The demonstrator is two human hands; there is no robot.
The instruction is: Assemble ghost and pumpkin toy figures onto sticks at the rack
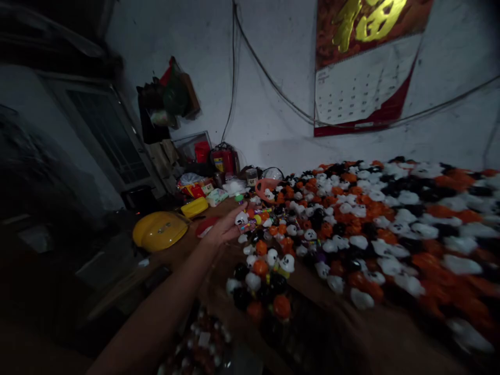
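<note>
Ghost-topped toy (241, 219), white with a black face, sits at the left edge of the toy spread, with a colourful tube (248, 226) just right of it; I have the left hand (225, 228) there, reaching in from near left, its fingers beside the toy and apparently touching it, though I cannot tell whether they grip it; the right hand (344, 313) is only a dim blur at near right, so I cannot tell its grip either; a loose cluster of toys (261, 267) in white, orange and black lies nearer on the table (307, 282); the big heap (353, 208) fills the right side; a yellow helmet-like shell (160, 230) rests at left, and a calendar (363, 83) hangs on the far wall (273, 31).
</note>
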